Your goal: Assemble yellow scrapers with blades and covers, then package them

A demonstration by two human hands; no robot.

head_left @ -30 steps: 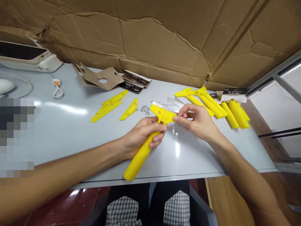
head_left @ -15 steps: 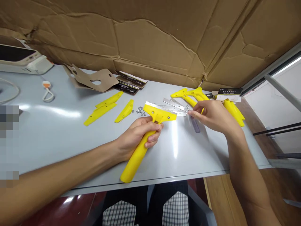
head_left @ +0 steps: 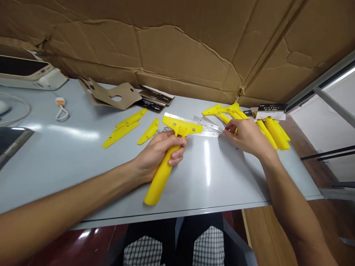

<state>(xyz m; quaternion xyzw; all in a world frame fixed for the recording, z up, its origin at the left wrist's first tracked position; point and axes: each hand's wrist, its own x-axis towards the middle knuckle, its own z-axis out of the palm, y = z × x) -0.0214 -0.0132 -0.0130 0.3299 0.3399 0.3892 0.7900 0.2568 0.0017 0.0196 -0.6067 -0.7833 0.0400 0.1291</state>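
Note:
My left hand (head_left: 168,149) is wrapped round a yellow scraper (head_left: 159,181). Its wide head points away from me, with a metal blade along the far edge and a screw at the right. My right hand (head_left: 248,137) is pinched at the right end of several loose metal blades (head_left: 210,123); what lies between the fingertips is too small to tell. Beyond my left hand, small screws (head_left: 166,129) are partly hidden. To their left lie loose yellow plates (head_left: 149,131), (head_left: 121,135).
More yellow scrapers (head_left: 213,110) and yellow handles (head_left: 273,131) lie at the right. Opened cardboard packaging (head_left: 115,96) is at the back left, near a white device (head_left: 41,82) and a looped cord (head_left: 62,112). A large cardboard sheet (head_left: 188,48) rises behind.
My left hand and the scraper have moved slightly up and left, covering more of the screws. My right hand has shifted slightly left, hiding most of a purplish clear handle. A dark-screened object now shows at left.

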